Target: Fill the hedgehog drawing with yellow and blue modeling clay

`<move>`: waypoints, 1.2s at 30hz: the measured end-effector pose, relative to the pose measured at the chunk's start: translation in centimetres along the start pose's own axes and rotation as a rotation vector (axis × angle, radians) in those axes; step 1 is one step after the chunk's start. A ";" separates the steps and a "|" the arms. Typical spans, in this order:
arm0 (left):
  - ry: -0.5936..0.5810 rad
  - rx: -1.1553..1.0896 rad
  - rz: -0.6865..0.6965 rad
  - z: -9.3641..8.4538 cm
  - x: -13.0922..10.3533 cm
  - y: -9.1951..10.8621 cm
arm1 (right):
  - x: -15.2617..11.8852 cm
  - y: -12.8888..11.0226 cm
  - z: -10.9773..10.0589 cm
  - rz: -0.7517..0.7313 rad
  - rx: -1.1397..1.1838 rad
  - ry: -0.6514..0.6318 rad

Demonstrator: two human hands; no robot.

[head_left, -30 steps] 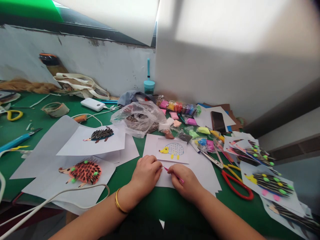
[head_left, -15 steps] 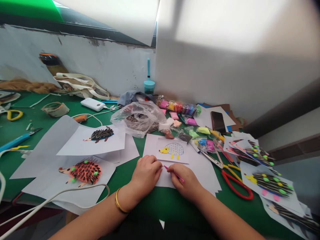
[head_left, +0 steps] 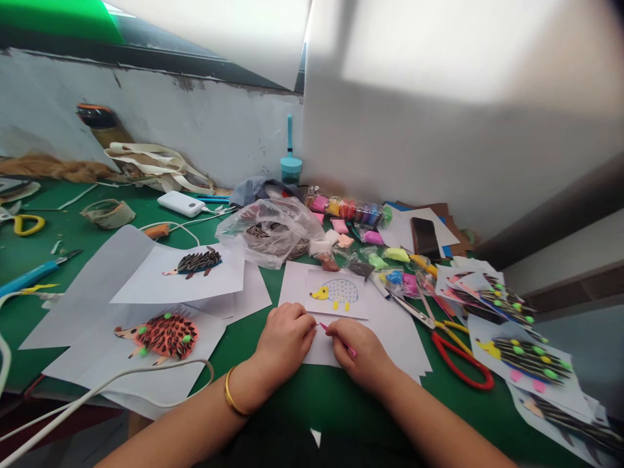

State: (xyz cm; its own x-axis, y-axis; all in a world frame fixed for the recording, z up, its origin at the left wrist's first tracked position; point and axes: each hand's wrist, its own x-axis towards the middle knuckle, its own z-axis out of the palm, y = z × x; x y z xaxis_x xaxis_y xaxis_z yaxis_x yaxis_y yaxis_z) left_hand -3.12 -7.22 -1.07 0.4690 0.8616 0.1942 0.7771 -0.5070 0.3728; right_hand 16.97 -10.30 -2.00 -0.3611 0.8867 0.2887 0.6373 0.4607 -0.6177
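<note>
A thin pink tool (head_left: 350, 350) is gripped in my right hand (head_left: 359, 354), its tip pointing left toward my other hand. My left hand (head_left: 286, 338) rests on the lower edge of the white sheets, thumb and fingers pressed together; whatever they pinch is too small to name. Just beyond both hands lies a card (head_left: 312, 305) with a hedgehog drawing (head_left: 342, 292), blue-outlined body, yellow face and feet. The card is on top of larger white paper (head_left: 394, 331).
Red-and-yellow-handled scissors (head_left: 458, 354) lie to the right, beside seed-covered hedgehog pictures (head_left: 531, 361). Behind are a plastic bag of seeds (head_left: 273, 231), clay packets (head_left: 373, 237) and a phone (head_left: 425, 237). At left are a red hedgehog picture (head_left: 170, 337) and a white cable (head_left: 121, 374).
The pink tool has shifted slightly in my right hand, its rear end now a little further left. My left hand looks still.
</note>
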 end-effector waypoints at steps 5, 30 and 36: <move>-0.001 -0.014 0.004 -0.2 0.0 0.0 | 0.0 0.1 -0.2 0.008 0.057 0.045; 0.072 0.033 0.229 0.2 0.5 0.2 | 0.0 2.1 -1.9 0.226 0.011 0.136; 0.071 0.090 0.248 0.8 0.7 0.1 | 0.1 1.8 -2.0 0.240 0.039 0.114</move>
State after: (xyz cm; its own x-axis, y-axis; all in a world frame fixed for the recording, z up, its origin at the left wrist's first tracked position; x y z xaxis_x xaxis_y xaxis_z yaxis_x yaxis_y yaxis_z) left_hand -2.41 -6.63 -1.61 0.6213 0.7090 0.3337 0.6781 -0.6999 0.2245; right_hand 19.41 -9.31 -1.59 -0.1223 0.9701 0.2095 0.6683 0.2365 -0.7053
